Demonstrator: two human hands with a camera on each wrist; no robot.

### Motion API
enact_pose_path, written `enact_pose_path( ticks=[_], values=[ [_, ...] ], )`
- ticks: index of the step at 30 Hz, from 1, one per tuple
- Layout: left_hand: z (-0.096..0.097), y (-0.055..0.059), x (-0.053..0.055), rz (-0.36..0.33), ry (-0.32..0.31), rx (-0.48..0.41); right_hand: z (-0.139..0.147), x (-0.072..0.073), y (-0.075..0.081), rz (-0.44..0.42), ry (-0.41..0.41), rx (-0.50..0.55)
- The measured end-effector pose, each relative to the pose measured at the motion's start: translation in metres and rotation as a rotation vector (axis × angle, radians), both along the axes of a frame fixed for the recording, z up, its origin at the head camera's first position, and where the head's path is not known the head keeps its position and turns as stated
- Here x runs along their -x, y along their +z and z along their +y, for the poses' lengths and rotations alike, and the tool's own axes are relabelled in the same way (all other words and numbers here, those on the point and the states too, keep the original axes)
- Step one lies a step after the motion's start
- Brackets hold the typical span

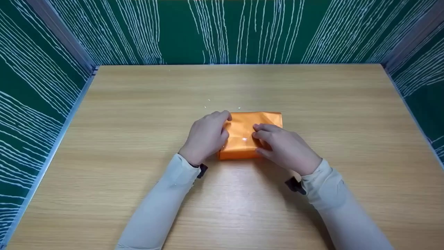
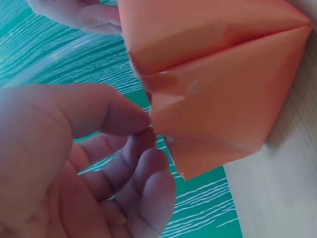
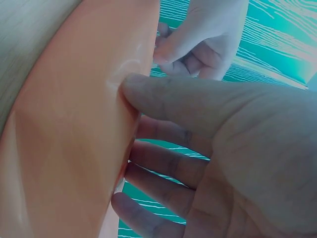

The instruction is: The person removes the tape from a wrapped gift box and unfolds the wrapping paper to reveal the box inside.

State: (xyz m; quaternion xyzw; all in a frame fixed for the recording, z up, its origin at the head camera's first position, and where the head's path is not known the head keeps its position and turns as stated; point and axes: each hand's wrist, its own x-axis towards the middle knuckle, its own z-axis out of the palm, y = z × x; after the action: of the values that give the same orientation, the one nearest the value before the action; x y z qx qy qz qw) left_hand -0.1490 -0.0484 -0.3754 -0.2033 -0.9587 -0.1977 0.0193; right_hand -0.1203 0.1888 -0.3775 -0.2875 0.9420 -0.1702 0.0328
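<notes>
Packet is set on the table right between both hands, with its longer side laid left to right. Over on the left, its end is met by the left hand: from the left wrist view, fingers are seen curled, with thumb and index brought together in what looks like a pinch at the paper's edge, beside the folded end. So from that hand, most of the packet is found off to the right. Mid-way, the top is uncovered, a shiny spot is shown, and some white bits are scattered past the far edge. On the right, the packet is partly covered by the right hand, fingers only gently bent and rested on it, not wrapped round; from there it's placed to the left. Neither hand can be called nearer tbh, since it's touched by both.
</notes>
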Motion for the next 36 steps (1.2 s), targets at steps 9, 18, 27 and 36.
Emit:
enact_pose_path(
  ticks=[9,18,27,36],
  values=[
    [-0.002,0.002,-0.001,0.003,-0.024,0.053,0.000,0.000,-0.001,-0.010,-0.006,-0.015],
    [0.002,-0.007,0.000,-0.050,0.007,0.012,-0.001,0.000,-0.001,-0.016,-0.010,-0.027],
    [0.004,-0.009,-0.001,-0.028,0.038,-0.006,0.000,-0.001,-0.002,0.002,-0.006,-0.015],
    [0.005,-0.011,-0.001,-0.029,0.062,-0.097,0.000,0.000,-0.002,0.002,0.003,-0.005]
  ],
)
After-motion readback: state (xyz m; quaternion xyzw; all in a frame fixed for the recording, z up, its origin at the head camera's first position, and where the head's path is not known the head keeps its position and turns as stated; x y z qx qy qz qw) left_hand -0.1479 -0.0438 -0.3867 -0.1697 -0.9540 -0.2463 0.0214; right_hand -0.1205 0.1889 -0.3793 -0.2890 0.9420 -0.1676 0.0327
